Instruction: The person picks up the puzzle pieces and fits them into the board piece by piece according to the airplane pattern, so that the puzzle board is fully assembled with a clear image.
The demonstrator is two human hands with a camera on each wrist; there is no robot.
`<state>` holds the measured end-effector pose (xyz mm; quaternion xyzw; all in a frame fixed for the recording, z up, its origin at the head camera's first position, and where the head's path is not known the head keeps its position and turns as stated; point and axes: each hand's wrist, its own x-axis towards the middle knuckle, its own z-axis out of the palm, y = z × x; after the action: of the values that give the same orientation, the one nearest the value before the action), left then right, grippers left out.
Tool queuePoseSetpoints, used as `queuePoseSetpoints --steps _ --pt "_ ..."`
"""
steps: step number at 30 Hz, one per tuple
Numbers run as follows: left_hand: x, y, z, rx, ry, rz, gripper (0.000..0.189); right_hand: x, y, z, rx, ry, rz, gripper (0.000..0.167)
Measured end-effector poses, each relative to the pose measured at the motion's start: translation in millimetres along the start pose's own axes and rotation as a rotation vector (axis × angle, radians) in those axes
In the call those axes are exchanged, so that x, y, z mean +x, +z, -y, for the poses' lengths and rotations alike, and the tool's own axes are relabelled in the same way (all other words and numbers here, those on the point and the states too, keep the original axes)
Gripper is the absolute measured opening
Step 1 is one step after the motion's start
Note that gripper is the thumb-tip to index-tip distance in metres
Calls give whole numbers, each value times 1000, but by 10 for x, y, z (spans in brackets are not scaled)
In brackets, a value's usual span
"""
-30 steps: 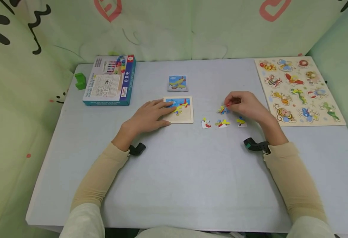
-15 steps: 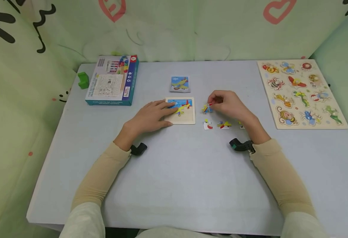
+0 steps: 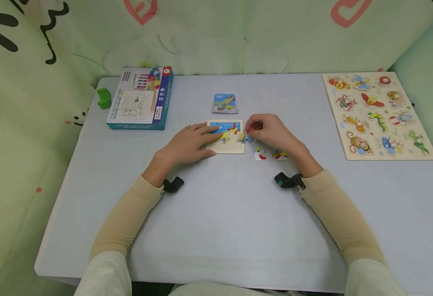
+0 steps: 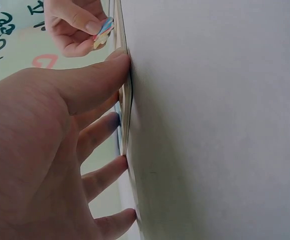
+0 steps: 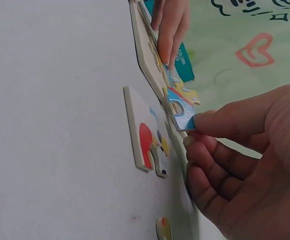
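Note:
My left hand (image 3: 185, 144) lies with spread fingers on the left part of a small wooden jigsaw board (image 3: 233, 149). In the left wrist view its thumb (image 4: 92, 87) is along the board's edge. Some pieces in the board form part of a yellow and red plane on blue. My right hand (image 3: 270, 130) pinches a blue, red and yellow jigsaw piece (image 5: 182, 112) between thumb and fingers, at the board's right edge. Below that hand lie a loose piece with a red patch (image 3: 259, 154) and a yellow-winged piece (image 3: 279, 155), partly near the wrist.
Behind the board is a small plane picture (image 3: 225, 102). A large toy box (image 3: 139, 102) and a green block (image 3: 104, 98) are at the back left. On the right lies a wooden insect puzzle (image 3: 381, 117). A green curtain (image 3: 261, 37) borders the table's back.
The right hand has moved left, bringing the jigsaw piece from beyond the loose pieces to the board's right edge. The left hand has stayed on the board.

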<state>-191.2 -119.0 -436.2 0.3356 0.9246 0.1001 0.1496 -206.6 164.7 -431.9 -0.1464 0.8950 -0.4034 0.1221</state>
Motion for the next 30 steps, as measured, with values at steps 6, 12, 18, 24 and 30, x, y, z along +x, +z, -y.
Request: queuePoseSetpoints --steps 6,12,18,24,30 --pt "-9 -4 1 -5 0 -4 62 21 61 31 3 21 -15 11" --pt "-10 -3 2 -7 -2 -5 61 59 147 63 23 36 -60 3" --pt "5 7 5 -4 15 -12 61 103 243 106 62 59 -112 7" --pt "8 3 7 -3 20 -14 61 124 289 158 37 72 -148 5" --pt "0 4 6 0 10 -11 62 138 293 257 -11 98 -142 4"
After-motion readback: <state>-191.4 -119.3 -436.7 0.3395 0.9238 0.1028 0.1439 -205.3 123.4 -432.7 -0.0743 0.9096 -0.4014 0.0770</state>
